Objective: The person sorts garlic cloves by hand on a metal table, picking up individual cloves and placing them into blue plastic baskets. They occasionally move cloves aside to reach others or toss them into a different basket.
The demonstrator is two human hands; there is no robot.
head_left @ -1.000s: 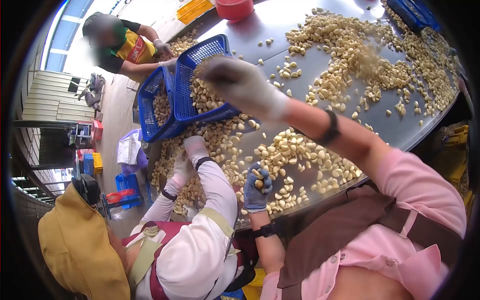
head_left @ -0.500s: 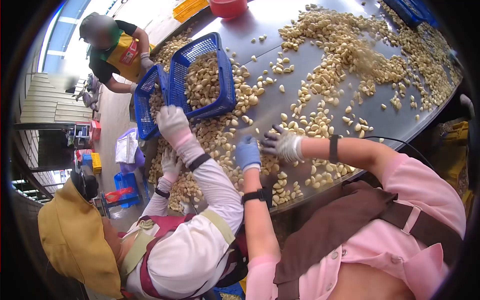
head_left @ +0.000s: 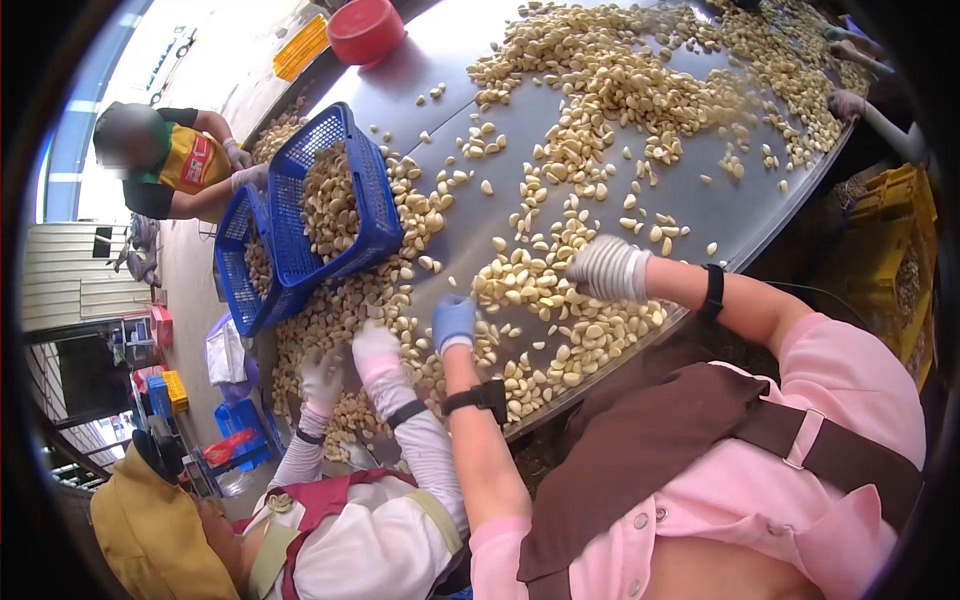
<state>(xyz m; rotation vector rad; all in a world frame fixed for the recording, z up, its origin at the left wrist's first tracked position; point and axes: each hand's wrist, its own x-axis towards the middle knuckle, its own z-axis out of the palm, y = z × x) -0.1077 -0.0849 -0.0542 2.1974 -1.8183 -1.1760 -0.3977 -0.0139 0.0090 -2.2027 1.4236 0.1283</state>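
Note:
Pale garlic cloves [head_left: 590,365] lie scattered and heaped over a grey metal table [head_left: 440,135]. My left hand [head_left: 456,322], in a blue glove, is low over the cloves near the table's front edge. Its fingers look curled in, and whatever they hold is hidden. Farther right, my right hand [head_left: 607,268], in a striped light glove, is at the edge of a pile of cloves. Its fingers point down and away from view, so their grip does not show.
Beside my left hand work a co-worker's gloved hands [head_left: 375,350]. Two blue baskets [head_left: 385,225] of cloves stand on the table, with another person [head_left: 190,160] beyond them. A red tub [head_left: 365,30] sits at the far edge. Yellow crates [head_left: 880,240] and more hands are at right.
My right hand has gone from spread fingers near the left hand to turned down, farther right. The co-worker's hand has left the basket for the cloves. The view has shifted.

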